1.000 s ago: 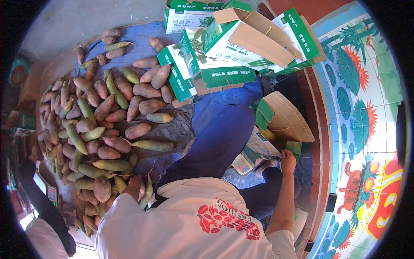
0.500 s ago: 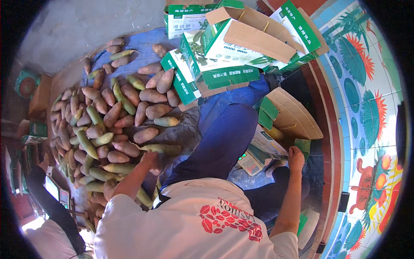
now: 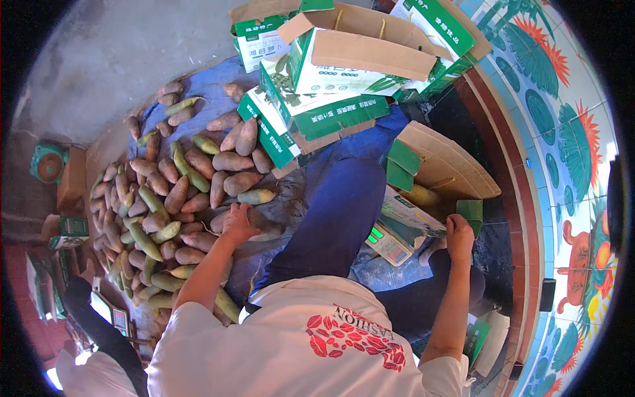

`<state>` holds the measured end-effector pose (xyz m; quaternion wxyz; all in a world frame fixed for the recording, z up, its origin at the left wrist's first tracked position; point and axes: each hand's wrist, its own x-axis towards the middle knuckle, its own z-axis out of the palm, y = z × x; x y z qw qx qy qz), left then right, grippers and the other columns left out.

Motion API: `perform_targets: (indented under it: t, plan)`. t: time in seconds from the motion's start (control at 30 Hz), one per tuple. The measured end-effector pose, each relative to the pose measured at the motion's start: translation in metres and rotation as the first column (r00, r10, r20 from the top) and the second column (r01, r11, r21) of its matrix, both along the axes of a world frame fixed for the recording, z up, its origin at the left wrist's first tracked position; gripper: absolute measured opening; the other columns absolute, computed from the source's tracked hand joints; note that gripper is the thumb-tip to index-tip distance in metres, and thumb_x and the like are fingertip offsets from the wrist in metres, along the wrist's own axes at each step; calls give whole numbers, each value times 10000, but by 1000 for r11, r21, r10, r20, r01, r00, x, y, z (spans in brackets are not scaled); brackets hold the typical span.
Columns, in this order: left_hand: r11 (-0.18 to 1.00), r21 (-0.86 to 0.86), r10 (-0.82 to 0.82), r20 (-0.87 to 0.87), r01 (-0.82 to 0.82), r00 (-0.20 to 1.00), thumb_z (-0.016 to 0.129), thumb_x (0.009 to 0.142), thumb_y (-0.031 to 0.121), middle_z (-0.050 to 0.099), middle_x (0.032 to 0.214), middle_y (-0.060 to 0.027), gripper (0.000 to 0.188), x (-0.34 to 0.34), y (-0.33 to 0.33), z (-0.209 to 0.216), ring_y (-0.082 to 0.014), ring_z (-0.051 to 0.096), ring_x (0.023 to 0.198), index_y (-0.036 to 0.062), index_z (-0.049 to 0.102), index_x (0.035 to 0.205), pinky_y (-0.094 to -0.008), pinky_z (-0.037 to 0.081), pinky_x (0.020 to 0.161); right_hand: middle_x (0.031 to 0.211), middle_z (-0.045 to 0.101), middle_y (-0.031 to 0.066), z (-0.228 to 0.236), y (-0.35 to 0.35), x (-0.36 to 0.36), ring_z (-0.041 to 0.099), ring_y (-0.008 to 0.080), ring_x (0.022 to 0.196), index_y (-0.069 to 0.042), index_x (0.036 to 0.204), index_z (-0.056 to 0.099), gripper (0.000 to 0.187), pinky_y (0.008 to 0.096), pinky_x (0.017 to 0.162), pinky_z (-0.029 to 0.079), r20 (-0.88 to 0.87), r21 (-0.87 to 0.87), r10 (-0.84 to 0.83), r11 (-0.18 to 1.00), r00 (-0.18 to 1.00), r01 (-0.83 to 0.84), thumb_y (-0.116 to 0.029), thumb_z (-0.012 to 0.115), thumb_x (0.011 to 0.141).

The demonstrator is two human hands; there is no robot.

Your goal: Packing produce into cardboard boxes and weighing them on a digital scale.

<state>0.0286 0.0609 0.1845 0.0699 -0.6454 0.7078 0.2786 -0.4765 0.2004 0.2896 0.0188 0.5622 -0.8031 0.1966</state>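
Observation:
My left hand [image 3: 239,223] reaches over the near right side of a pile of radishes, its fingers apart above a dusky radish [image 3: 220,222]. Long green radishes [image 3: 144,241] and plumper reddish-brown roots [image 3: 187,255] make up the pile. At the right, my right hand [image 3: 459,237] is closed on the near edge of an open carton [image 3: 456,155]. A pale green radish [image 3: 421,196] shows inside that carton, its lower part hidden by the wall. Beneath the carton is a scale [image 3: 389,246] with a lit green display.
Several green and white cartons [image 3: 344,119] are stacked ahead, flaps open. A blue tarp [image 3: 215,83] lies under the pile. My bent leg [image 3: 331,212] separates pile and scale. A painted tile wall [image 3: 542,132] curves along the right. Another person's sleeve [image 3: 99,377] shows at lower left.
My left hand has moved forward over the pile, and its fingers have spread. My right hand keeps its hold on the carton's edge. The whole view has shifted slightly.

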Motion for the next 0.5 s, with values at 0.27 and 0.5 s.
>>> perform_targets:
  t: [0.27, 0.5]
  plan:
    - [998, 29, -67, 151, 64, 986, 807, 540, 268, 359, 1170, -182, 814, -21, 0, -37, -365, 476, 1040, 118, 353, 1199, -422, 451, 853, 844, 623, 150, 8, -1, 9, 599, 346, 767, -36, 852, 612, 103, 393, 662, 477, 53, -12, -13, 1000, 998, 13, -119, 567, 809]
    - [992, 117, -71, 223, 46, 972, 792, 590, 325, 323, 1206, -171, 817, -32, 0, -67, -364, 466, 1076, 116, 303, 1210, -401, 468, 847, 847, 620, 155, 9, 6, 9, 596, 352, 775, -37, 862, 611, 109, 402, 665, 472, 80, -12, -25, 1000, 996, 26, -118, 567, 805]
